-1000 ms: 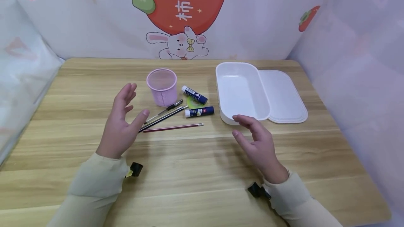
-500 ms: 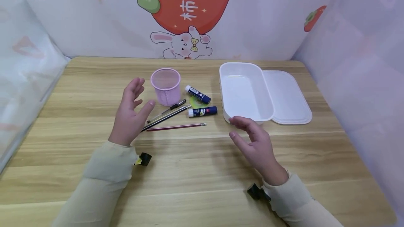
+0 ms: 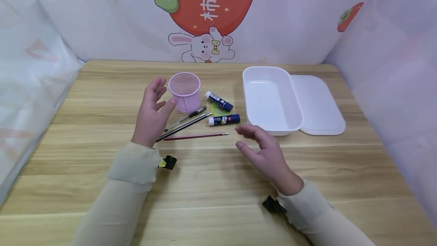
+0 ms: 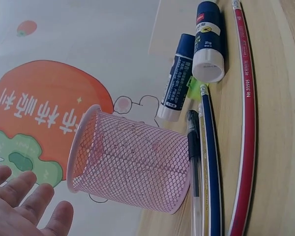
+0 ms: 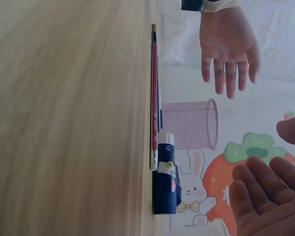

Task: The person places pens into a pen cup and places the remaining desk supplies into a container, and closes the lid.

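My left hand [image 3: 152,111] hovers open, fingers straight, just left of a pink mesh cup [image 3: 185,92] that stands upright; its fingertips [image 4: 24,206] show beside the cup [image 4: 130,162] in the left wrist view. It holds nothing. My right hand [image 3: 261,152] floats open and empty above the table, below the glue sticks and near the front-left corner of the white tub [image 3: 271,100]. Between the hands lie a red pencil [image 3: 196,136], a dark pencil and a pen [image 3: 186,121], and two blue glue sticks [image 3: 224,119] [image 3: 219,101]. The right wrist view shows the red pencil [image 5: 154,93], a glue stick [image 5: 165,182] and the cup [image 5: 189,124].
The tub's white lid [image 3: 317,104] lies flat against its right side. A small green item [image 3: 216,110] lies between the glue sticks. The wooden table [image 3: 211,185] is walled in by printed sheets at the back, left and right.
My left hand moved forward and right, closing on the pink cup. My right hand drifted left, away from the tub's corner. The objects stayed put.
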Motion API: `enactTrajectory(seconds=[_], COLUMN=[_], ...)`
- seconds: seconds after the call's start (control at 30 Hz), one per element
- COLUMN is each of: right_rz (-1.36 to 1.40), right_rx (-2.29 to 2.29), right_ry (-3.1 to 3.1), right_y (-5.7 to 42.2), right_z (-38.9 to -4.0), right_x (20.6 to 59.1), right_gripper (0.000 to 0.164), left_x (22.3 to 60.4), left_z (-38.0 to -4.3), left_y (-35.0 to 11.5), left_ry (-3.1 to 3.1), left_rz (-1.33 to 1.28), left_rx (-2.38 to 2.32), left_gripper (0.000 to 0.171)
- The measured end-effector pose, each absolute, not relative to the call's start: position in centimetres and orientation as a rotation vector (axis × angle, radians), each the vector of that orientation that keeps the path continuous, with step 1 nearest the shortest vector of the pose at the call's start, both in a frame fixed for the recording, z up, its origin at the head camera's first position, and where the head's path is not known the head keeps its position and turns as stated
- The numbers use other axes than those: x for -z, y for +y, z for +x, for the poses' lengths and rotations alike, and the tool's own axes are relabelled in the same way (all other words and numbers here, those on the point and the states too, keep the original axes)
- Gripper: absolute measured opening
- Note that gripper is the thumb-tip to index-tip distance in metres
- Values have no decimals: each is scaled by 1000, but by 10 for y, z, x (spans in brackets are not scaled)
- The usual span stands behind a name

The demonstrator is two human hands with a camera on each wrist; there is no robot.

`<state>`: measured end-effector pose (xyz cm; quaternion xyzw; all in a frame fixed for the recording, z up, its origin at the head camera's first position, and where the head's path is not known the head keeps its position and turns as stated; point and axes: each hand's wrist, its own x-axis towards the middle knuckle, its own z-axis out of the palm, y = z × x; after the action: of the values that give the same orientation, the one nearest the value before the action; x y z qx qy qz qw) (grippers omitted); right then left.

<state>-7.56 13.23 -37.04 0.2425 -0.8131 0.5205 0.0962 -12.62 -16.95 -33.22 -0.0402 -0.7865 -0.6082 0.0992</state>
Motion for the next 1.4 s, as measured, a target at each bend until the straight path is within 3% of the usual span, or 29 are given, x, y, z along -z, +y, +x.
enactTrajectory(seconds=[0.77, 1.4], right_rz=[546, 390], right_rx=[-1772, -2057], right_ry=[-2764, -2661], right_y=[102, 101], right_z=[-96, -101], right_x=[365, 393], right_gripper=[45, 34], left_x=[337, 343], left_z=[-153, -164], left_y=[-156, -159], left_ry=[-2200, -2350], left_rz=[30, 130], left_rx=[1951, 1971], left_gripper=[63, 74])
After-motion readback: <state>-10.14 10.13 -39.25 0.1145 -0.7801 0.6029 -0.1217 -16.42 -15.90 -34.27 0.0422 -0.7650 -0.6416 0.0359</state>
